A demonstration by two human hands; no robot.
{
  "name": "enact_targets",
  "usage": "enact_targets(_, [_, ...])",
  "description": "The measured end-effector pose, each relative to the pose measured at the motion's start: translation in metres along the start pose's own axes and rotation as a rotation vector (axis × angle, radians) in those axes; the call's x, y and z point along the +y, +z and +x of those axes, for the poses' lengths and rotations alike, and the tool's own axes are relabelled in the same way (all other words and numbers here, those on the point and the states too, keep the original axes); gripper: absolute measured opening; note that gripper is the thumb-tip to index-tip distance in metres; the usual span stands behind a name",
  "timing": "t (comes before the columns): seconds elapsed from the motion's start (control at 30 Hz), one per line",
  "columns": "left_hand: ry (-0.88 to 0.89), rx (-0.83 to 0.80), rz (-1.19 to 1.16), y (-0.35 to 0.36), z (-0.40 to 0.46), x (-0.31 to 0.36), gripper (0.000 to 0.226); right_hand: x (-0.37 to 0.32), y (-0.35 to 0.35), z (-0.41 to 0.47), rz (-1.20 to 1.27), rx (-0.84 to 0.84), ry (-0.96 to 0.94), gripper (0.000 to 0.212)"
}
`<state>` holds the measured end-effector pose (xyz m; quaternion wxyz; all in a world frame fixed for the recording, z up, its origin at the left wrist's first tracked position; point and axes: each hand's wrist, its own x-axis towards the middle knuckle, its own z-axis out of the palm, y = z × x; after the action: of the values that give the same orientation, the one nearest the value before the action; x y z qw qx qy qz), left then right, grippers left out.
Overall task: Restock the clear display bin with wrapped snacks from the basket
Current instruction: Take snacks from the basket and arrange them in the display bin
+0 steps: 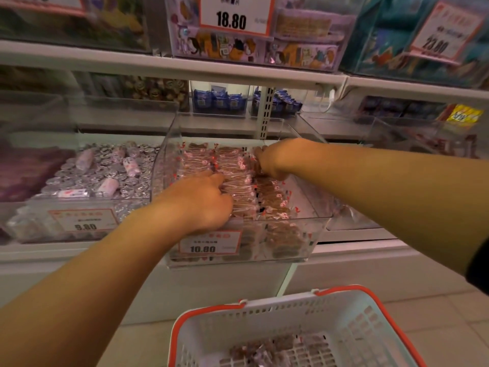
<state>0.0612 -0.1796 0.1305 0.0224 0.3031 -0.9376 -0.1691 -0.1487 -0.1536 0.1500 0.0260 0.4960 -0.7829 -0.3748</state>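
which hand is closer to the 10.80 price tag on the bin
Left. The left hand rests on the wrapped snacks just above the 10.80 price tag; the right hand is farther back, toward the clear bin's rear right.

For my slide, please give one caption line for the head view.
Both hands arrange wrapped snacks in the clear bin; a few remain in the basket below.
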Motion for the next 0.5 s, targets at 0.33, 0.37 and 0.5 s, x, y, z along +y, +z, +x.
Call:
enact_targets(0.33, [0.004,0.2,-0.019,-0.003,-0.008,0.004,0.032,0.006,-0.012,-0.02,0.165,0.06,-0.024,0.054])
enact_targets(0.37, [0.024,0.3,0.01,-0.003,-0.011,0.007,0.028,0.007,-0.016,-0.03,0.19,0.121,-0.016,0.043])
enact_targets(0.5, [0.236,0.72,0.032,-0.01,-0.031,0.022,0.023,0.005,-0.013,-0.087,0.32,0.623,0.034,0.022])
